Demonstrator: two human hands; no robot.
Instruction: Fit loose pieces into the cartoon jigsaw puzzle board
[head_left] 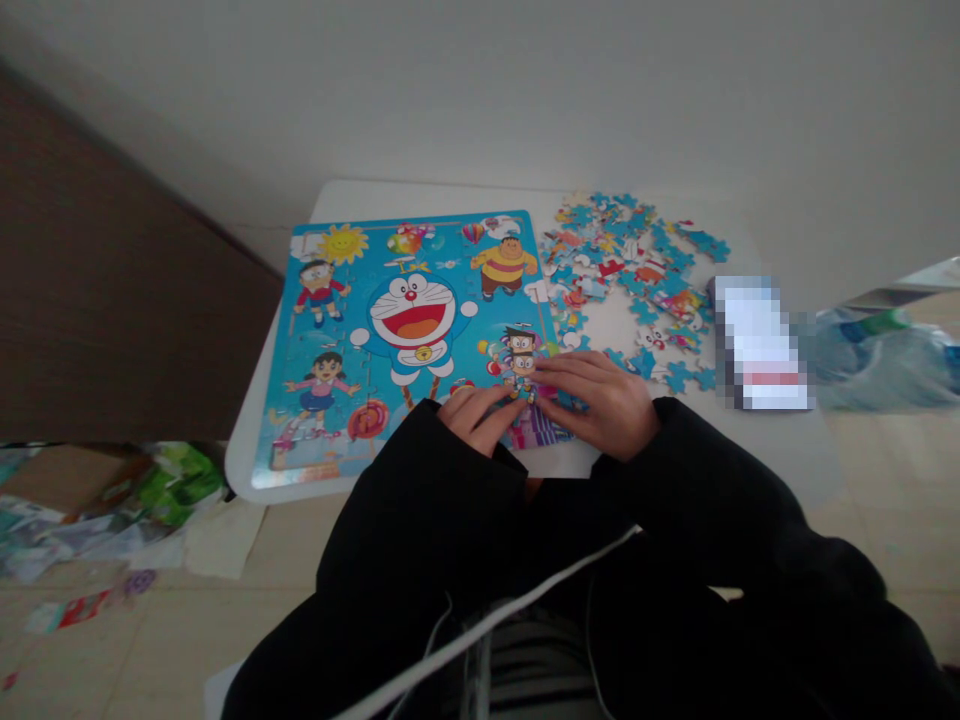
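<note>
A blue cartoon jigsaw puzzle board (352, 340) lies on the white table, with a big blue-and-white cat figure at its middle. At its lower right corner, a small puzzle piece (523, 364) showing a cartoon boy sits between my hands, over a similar printed figure. My left hand (476, 415) has its fingertips at the piece's lower left edge. From the right, my right hand (604, 400) pinches the piece with thumb and fingers. The piece's underside is hidden, so whether it touches the board I cannot tell.
Many loose puzzle pieces (645, 265) are piled on the table right of the board. A phone (763, 345) with a blurred screen lies at the right, near a clear plastic bag (892, 360). A brown cabinet (120, 280) stands left; bags and papers lie below it.
</note>
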